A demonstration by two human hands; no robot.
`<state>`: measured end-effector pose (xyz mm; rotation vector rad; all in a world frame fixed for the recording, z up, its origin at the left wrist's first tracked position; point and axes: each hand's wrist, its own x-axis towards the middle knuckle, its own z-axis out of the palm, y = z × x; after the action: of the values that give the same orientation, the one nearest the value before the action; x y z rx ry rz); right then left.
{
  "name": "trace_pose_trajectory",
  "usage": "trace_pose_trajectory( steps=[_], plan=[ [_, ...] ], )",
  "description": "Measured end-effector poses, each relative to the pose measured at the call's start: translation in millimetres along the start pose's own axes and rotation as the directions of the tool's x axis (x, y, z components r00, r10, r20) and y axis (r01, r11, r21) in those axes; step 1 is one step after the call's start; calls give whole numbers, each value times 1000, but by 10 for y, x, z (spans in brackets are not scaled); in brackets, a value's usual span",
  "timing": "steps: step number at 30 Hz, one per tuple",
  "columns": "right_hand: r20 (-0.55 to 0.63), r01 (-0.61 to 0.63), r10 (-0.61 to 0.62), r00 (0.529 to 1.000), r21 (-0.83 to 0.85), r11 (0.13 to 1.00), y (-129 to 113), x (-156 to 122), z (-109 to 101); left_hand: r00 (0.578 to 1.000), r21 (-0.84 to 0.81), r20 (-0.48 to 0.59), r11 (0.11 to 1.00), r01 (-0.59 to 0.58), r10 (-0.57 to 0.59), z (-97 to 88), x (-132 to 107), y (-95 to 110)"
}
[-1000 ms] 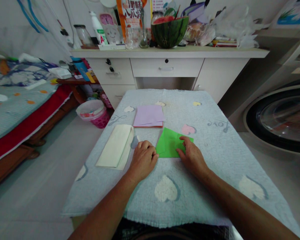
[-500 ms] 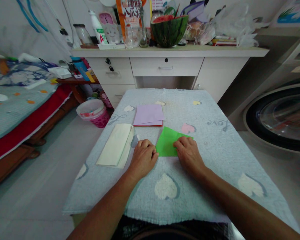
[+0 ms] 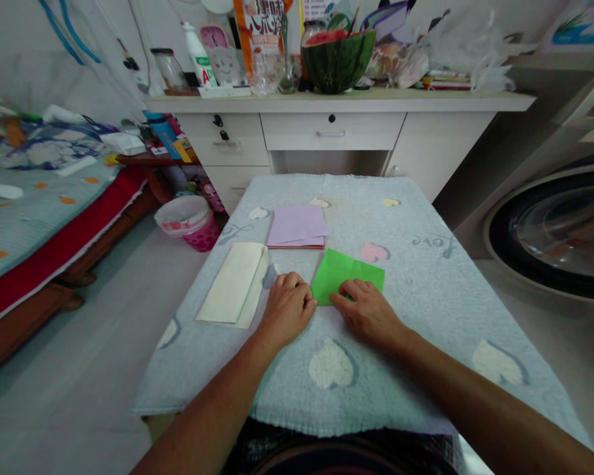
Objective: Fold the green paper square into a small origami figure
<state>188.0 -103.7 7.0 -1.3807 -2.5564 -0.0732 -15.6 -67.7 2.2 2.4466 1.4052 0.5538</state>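
Note:
A bright green sheet of paper lies on the cloth-covered table between my hands. My left hand pinches its lower left corner, fingers curled in. My right hand rests on the lower edge of the sheet, its fingers bent and pressed together against the paper. Beyond the green sheet sits a stack of square paper, lilac on top with a red edge showing beneath. To the left of my left hand is a folded cream paper.
The table wears a pale blue cloth with hearts. Behind it stands a white desk bearing a cut watermelon, jars and bags. A pink bin is on the floor at left, a washing machine at right.
My right hand has slid left along the green paper's lower edge, uncovering its right corner. My left hand stays at the left corner. The view has shifted slightly.

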Motion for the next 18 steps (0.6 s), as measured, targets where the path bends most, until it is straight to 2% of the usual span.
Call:
trace_pose_trajectory(
  steps=[4,13,18],
  plan=[
    [1,97,-98,995,54,994,23,-26,44,1000,-10,-4,1000,-4,4,9,-4,-4],
    [28,91,-93,995,80,993,40,-36,25,998,-160,56,987,-23,33,-121,-32,-83],
    [33,83,-86,996,77,994,40,-37,36,998,-169,58,986,-9,19,-142,-58,-104]
  ],
)
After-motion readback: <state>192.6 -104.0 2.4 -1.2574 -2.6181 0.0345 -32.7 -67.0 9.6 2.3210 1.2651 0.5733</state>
